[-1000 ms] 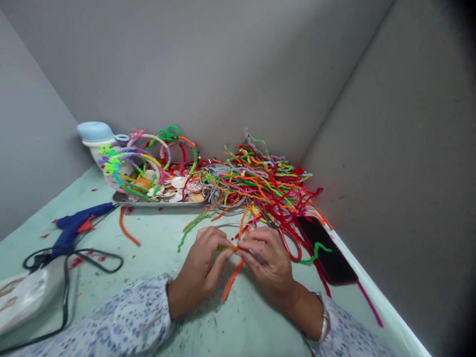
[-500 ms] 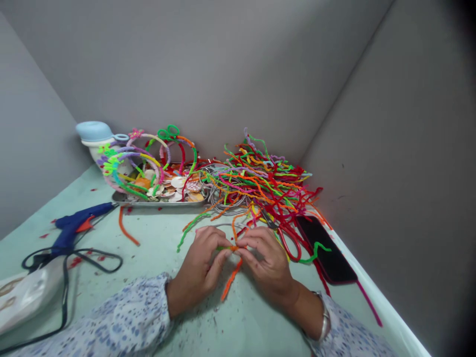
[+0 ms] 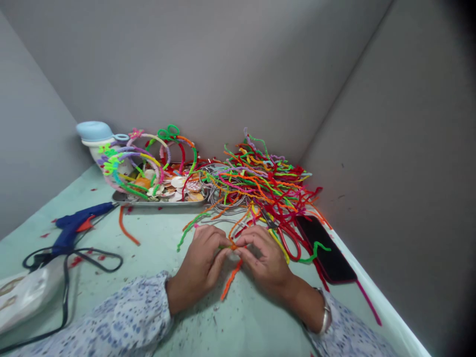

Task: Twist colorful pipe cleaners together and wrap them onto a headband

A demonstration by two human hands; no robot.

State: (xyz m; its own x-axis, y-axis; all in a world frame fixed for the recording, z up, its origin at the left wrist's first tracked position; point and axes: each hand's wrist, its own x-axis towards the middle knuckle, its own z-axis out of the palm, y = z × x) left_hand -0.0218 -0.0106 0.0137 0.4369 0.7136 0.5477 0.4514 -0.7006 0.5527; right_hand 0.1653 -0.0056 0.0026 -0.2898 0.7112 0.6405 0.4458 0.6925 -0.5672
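Observation:
Low over the table, my left hand (image 3: 204, 259) and my right hand (image 3: 265, 259) meet fingertip to fingertip. Both pinch a short stretch of orange pipe cleaner (image 3: 233, 246), with a bit of green showing by the left fingers. One orange end rises above the fingertips. Below the hands an orange pipe cleaner piece (image 3: 231, 280) slants down to the table. Behind the knuckles a thin grey wire (image 3: 217, 221) curves; whether it joins the pinched piece is hidden. Red-handled scissors (image 3: 289, 242) lie right of my right hand.
A heap of coloured pipe cleaners (image 3: 267, 173) and a coil of wire stand behind. A metal tray (image 3: 159, 204) holds shells and decorated hoops, beside a blue-lidded bottle (image 3: 94, 134). At left lies a blue glue gun (image 3: 69, 228) with its cord; at right, a phone (image 3: 329, 253).
The orange end above my fingertips has bent over to a different angle, and the grey wire behind has shifted. My hands stay nearly in place, still pinching.

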